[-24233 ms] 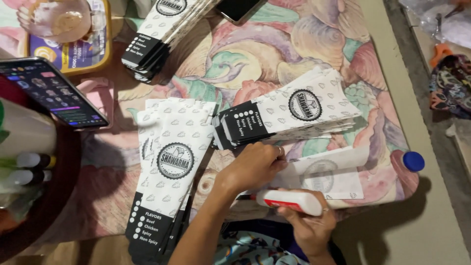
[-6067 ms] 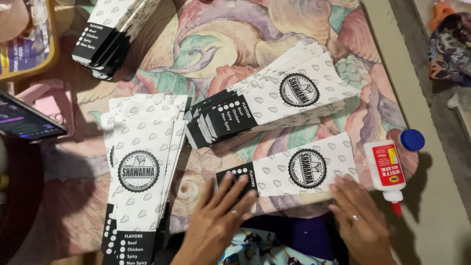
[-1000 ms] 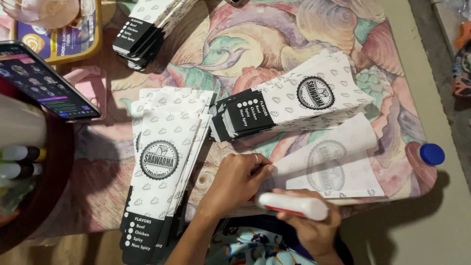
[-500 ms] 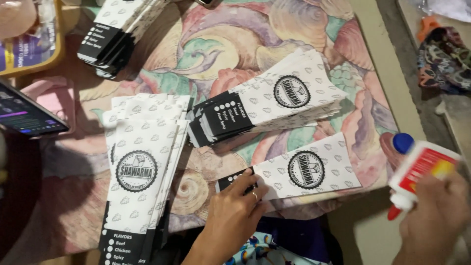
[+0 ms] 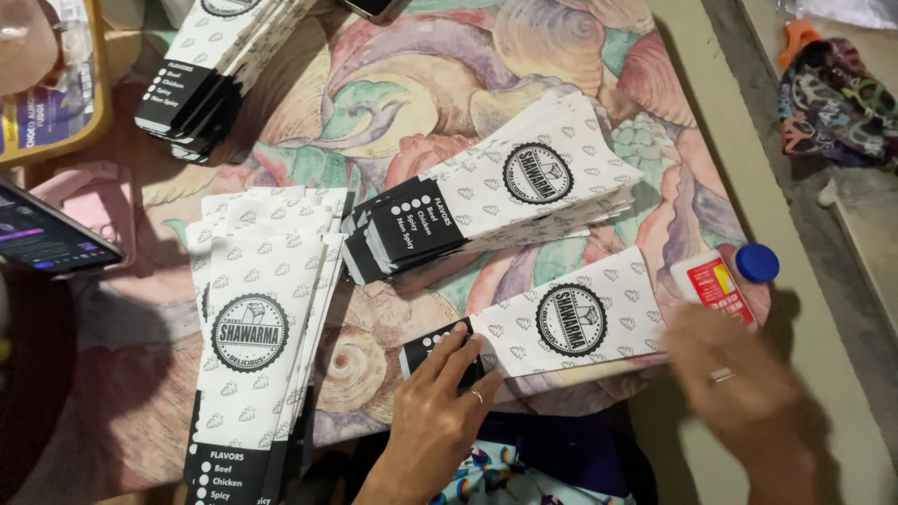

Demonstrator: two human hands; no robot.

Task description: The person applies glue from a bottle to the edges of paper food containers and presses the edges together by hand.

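My left hand [image 5: 432, 416] presses flat, fingers spread, on the white patterned paper sleeve's [image 5: 552, 323] black end; my blurred right hand [image 5: 748, 393], open, has released the white glue bottle [image 5: 713, 285] beside it.

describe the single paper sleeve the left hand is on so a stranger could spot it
Start at the table with the shell-patterned cloth and go to its near edge. The white paper sleeve with a black end and round black emblem lies there under the left hand's fingertips. Unlike the neighbouring stacks, it lies alone.
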